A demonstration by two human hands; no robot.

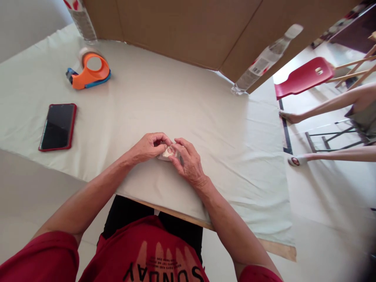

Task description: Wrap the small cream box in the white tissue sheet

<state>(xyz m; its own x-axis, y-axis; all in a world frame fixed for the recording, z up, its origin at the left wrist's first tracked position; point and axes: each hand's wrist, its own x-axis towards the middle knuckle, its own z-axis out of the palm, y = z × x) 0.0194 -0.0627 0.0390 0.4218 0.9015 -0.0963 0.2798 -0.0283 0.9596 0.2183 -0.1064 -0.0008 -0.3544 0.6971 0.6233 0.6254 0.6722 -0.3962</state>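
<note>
Phone (58,126) in red case lies flat on L side of cloth-covered tabletop (188,102); clear bottle (84,23) & orange tape dispenser (102,72) farther back. Brown cardboard panel (176,31) stands along far side. Mid, by near edge: L hand (149,147) & R hand (189,158), fingers drawn in narrow, both holding small whitish item (168,152) between them, prob. clear-wrapped. R: 2nd bottle (264,64) by panel, then pale floor (323,203) w/ red chair (305,76) & another person's legs (329,106).
</note>
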